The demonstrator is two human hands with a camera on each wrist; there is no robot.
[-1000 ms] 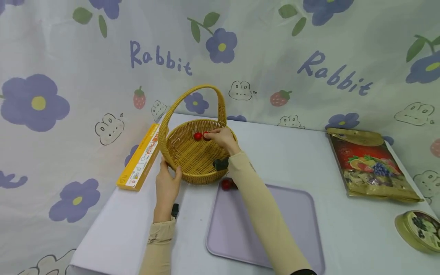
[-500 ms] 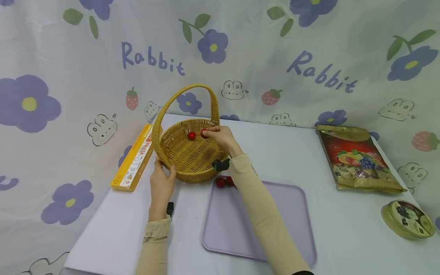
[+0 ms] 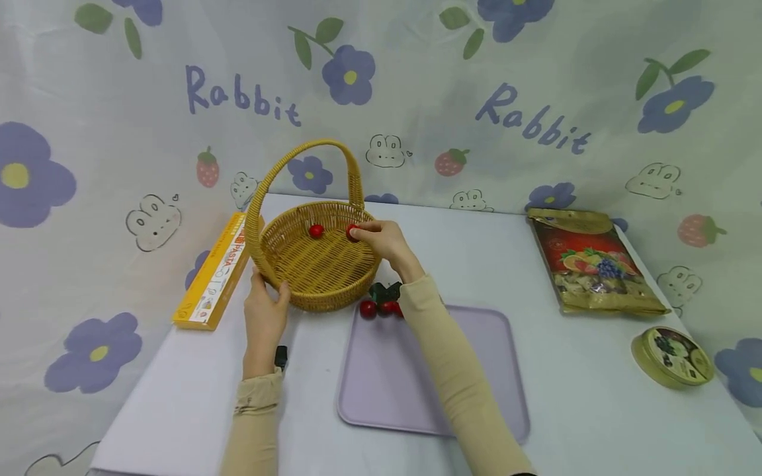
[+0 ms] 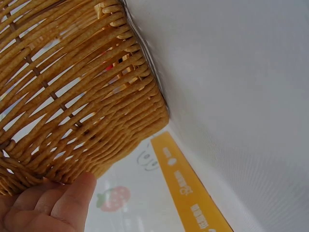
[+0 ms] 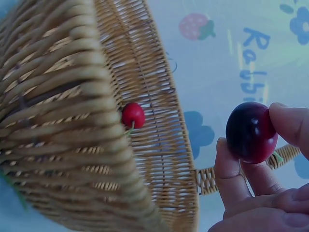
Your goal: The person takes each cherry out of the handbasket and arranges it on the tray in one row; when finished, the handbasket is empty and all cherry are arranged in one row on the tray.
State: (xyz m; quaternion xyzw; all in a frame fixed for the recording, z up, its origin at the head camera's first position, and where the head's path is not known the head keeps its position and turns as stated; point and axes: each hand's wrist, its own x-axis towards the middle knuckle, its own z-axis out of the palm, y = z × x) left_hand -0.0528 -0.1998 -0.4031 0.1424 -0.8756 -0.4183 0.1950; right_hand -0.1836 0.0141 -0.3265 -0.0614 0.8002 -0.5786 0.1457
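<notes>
A yellow wicker basket (image 3: 321, 301) with a tall arched handle stands at the back left of the table. My left hand (image 3: 264, 317) grips its left side by the foot of the handle; in the left wrist view the fingers (image 4: 72, 203) lie against the weave. Over the basket's right side, my right hand (image 3: 389, 244) pinches a dark red cherry (image 5: 248, 133) between thumb and fingers. Another cherry (image 3: 316, 231), with a green stem in the right wrist view, lies inside near the back wall.
Red cherries (image 3: 368, 309) sit at the back left corner of a lilac tray (image 3: 405, 390), partly behind the right sleeve. A yellow pasta box (image 3: 211, 277) lies left of the basket. At right are a dried-fruit bag (image 3: 595, 264) and a round tin (image 3: 673, 357).
The right hand has drawn right with its cherry, away from the one in the basket. More cherries on the tray show beside the sleeve. The left hand stays on the basket; the head view has shifted.
</notes>
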